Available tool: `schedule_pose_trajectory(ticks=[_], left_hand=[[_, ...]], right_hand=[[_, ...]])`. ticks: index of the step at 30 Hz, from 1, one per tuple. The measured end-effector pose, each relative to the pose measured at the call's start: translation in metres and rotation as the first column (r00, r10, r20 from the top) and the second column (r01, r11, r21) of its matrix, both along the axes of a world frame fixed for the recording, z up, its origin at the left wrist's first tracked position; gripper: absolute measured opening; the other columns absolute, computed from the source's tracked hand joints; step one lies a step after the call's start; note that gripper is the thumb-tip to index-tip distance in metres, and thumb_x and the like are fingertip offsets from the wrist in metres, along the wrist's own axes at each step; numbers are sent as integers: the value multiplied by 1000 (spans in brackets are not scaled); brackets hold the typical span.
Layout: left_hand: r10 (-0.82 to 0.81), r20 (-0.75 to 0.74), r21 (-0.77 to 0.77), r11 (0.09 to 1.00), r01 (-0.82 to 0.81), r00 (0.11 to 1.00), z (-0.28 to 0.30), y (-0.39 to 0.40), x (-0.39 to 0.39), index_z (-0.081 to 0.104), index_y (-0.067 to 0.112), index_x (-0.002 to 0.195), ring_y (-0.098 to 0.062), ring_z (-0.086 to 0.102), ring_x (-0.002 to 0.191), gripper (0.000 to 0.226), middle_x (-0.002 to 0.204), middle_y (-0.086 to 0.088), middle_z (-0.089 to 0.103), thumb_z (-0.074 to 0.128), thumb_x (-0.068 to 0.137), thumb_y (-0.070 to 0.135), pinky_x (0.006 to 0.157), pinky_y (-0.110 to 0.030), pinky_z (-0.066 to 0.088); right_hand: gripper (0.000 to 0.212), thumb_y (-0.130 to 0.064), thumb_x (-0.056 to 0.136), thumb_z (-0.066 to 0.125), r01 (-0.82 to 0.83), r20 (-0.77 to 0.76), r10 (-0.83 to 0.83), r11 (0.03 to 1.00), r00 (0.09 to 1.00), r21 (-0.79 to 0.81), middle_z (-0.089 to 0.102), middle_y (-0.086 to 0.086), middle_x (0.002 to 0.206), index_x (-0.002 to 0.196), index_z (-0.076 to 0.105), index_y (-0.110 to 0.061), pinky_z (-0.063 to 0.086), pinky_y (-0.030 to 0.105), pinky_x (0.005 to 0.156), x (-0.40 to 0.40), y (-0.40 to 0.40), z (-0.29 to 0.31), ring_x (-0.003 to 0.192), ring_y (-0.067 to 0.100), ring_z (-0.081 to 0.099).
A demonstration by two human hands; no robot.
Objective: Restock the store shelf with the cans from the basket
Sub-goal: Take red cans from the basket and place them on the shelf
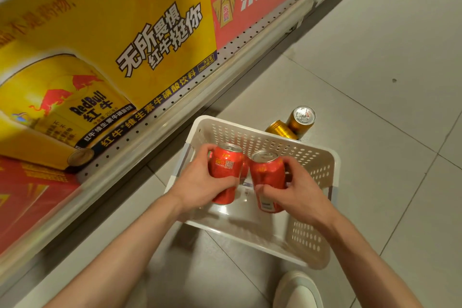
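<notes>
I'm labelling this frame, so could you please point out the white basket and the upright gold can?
white basket (252, 132), head view, on its perforated far wall.
upright gold can (303, 115), head view, on its silver lid.

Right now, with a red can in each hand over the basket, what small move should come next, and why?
Probably lift both cans clear of the white basket and swing them left toward the shelf. The left hand and right hand each already have a full grip on a red can, and the shelf lies on the left.
</notes>
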State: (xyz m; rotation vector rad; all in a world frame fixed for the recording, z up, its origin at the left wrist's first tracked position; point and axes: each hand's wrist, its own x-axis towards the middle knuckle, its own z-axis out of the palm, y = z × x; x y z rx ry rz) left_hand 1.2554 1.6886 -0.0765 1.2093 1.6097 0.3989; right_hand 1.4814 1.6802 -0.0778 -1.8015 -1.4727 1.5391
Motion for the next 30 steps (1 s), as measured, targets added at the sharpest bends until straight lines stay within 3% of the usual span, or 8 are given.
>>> schedule_pose_trajectory(ticks=[5, 9, 11, 16, 19, 25, 28, 30], left_hand=[[142, 136, 122, 980, -158, 981, 51, -1, 3, 43, 39, 130, -5, 68, 99, 77, 119, 9, 64, 90, 71, 26, 84, -22, 55], [207, 208, 181, 952, -245, 956, 129, -8, 13, 47, 47, 122, 2, 68, 96, 71, 120, 9, 64, 91, 69, 30, 78, -19, 57], [234, 234, 202, 938, -282, 944, 179, -12, 16, 49, 43, 125, -3, 68, 101, 75, 121, 8, 66, 93, 65, 32, 81, -22, 57], [273, 303, 242, 905, -350, 913, 335, -26, 24, 53, 32, 128, -4, 69, 101, 74, 116, 9, 70, 93, 67, 18, 80, -17, 54], [289, 320, 264, 887, -378, 902, 442, -36, 25, 54, 36, 127, -6, 68, 105, 77, 114, 13, 71, 92, 60, 35, 89, -28, 54], [326, 333, 345, 831, -436, 885, 650, -55, 22, 56, 46, 122, -4, 68, 101, 70, 112, 16, 71, 85, 59, 44, 83, -19, 52], [350, 352, 385, 791, -475, 868, 735, -64, 18, 57, 61, 111, -5, 69, 103, 63, 113, 17, 71, 85, 57, 45, 85, -22, 53], [350, 370, 407, 771, -489, 860, 781, -73, 15, 58, 49, 118, -9, 69, 105, 66, 115, 11, 72, 85, 59, 43, 91, -29, 53]], right_hand=[[50, -24, 81, 82, 204, -174, -198, 979, 965, 15, 72, -8, 113, 126, 60, -32, 57, 31, 89, 3, -4, 45, 103, 8, 70], [40, -11, 86, 77, 275, -282, -265, 961, 922, -4, 75, 0, 107, 123, 64, -21, 59, 18, 73, 12, -5, 119, 92, 4, 73], [38, -10, 86, 77, 280, -303, -269, 960, 914, -8, 76, 2, 106, 120, 66, -20, 57, 17, 72, 17, -6, 166, 92, 6, 74], [52, -31, 71, 79, 272, -332, -254, 962, 909, 10, 78, -3, 105, 121, 66, -26, 58, 21, 74, 23, -9, 314, 97, 8, 74], [50, -35, 70, 77, 266, -341, -237, 963, 910, 39, 77, -7, 103, 119, 67, -30, 58, 24, 79, 26, -11, 420, 97, 9, 74], [43, -38, 72, 82, 209, -351, -172, 976, 920, 69, 78, -1, 102, 112, 68, -32, 58, 34, 84, 19, -14, 624, 98, 17, 74], [33, -23, 81, 82, 175, -357, -123, 978, 926, 118, 77, -6, 98, 108, 67, -34, 58, 24, 74, 11, -13, 709, 94, 14, 73], [34, -24, 80, 84, 134, -376, -76, 982, 923, 132, 77, -5, 100, 109, 67, -33, 59, 24, 72, 5, -14, 757, 94, 13, 73]])
